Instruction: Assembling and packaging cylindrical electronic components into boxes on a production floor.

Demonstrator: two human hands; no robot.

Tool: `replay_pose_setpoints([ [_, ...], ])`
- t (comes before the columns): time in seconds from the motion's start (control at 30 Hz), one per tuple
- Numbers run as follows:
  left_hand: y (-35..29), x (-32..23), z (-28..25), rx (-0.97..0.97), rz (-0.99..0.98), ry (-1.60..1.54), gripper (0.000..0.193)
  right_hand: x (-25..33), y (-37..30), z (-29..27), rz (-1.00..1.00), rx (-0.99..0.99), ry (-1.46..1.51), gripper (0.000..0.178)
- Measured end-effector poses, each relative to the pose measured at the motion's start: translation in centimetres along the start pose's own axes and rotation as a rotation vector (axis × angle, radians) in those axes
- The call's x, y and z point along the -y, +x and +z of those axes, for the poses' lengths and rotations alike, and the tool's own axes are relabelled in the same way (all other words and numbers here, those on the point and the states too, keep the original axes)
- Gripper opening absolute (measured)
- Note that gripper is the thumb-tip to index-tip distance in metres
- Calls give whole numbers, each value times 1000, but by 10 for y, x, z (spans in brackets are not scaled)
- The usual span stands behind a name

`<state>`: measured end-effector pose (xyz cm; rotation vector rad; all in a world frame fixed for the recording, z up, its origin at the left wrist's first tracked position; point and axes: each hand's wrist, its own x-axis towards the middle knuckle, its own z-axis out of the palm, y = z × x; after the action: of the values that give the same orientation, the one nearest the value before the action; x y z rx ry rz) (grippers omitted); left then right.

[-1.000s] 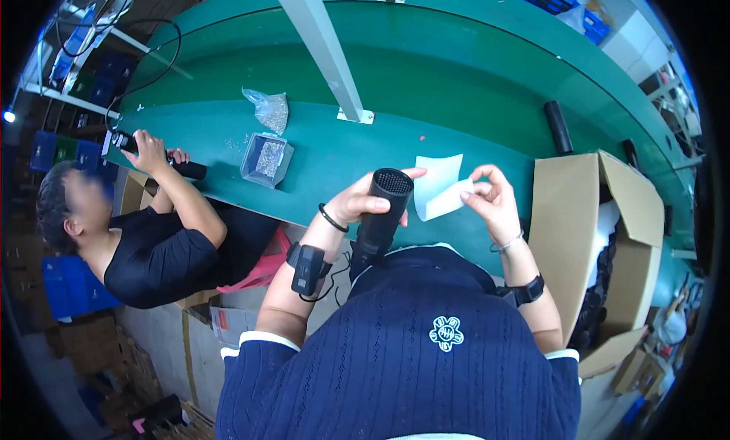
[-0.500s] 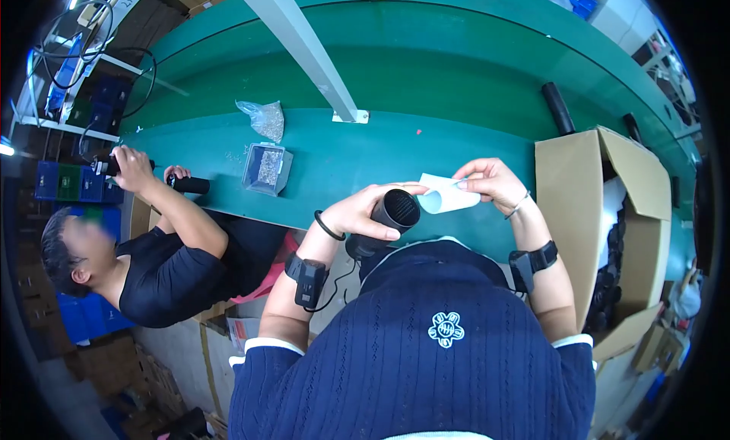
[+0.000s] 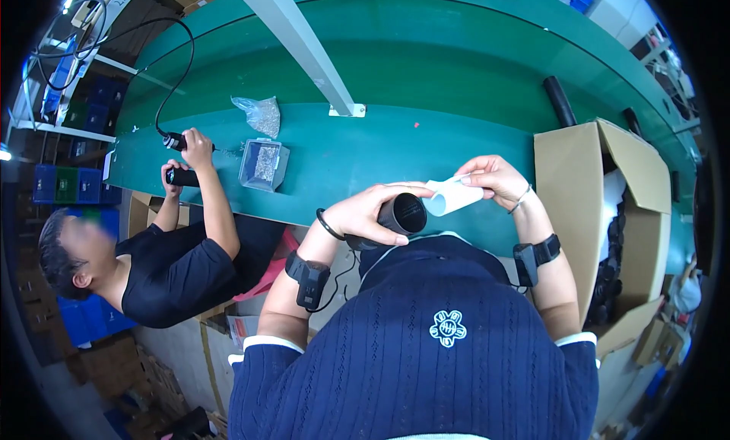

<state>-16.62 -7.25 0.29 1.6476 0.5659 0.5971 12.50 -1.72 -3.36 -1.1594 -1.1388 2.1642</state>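
Observation:
My left hand [image 3: 365, 216] is wrapped round a black tube [image 3: 406, 214] with its open end facing up and to the right; the far end of the tube is hidden behind my hand and body. In my right hand [image 3: 490, 180], thumb and fingers pinch the edge of a thin white sheet [image 3: 459, 199] curled into a loose roll. The near end of the roll hangs just right of the tube's mouth, by my left fingertips. Whether those fingertips touch the sheet I cannot tell.
Left of me, a person holds a corded electric screwdriver [image 3: 176, 141] and a black cylinder [image 3: 182, 178]. A clear bin [image 3: 264, 166] of small screws and a plastic bag [image 3: 262, 116] lie on the green bench [image 3: 342, 155]. An open carton [image 3: 566, 204] stands right; a metal post [image 3: 304, 48] rises ahead.
The white sheet and my right hand have shifted slightly, and the black tube has tilted a little in my left hand. The neighbour's screwdriver has moved rightward, near the cylinder.

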Motion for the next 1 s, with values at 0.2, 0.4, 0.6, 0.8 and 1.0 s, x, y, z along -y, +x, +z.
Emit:
replay_pose_setpoints([
  [0.2, 3, 20, 10, -185, -6, 100, 69, 0, -3, -5, -135, -131, -119, 14],
  [0.4, 10, 63, 32, -550, -236, -20, 66, 15, -10, 12, -550, -344, -181, 37],
  [0.6, 21, 106, 46, -596, -191, 45, 72, 15, 0, 23, -450, -179, -290, 33],
  [0.8, 20, 116, 47, -498, -242, 54, 80, 24, 6, 41, -618, -275, -968, 26],
  [1.0, 17, 121, 49, -514, -239, -95, 79, 23, 7, 58, -831, -138, -1200, 23],
])
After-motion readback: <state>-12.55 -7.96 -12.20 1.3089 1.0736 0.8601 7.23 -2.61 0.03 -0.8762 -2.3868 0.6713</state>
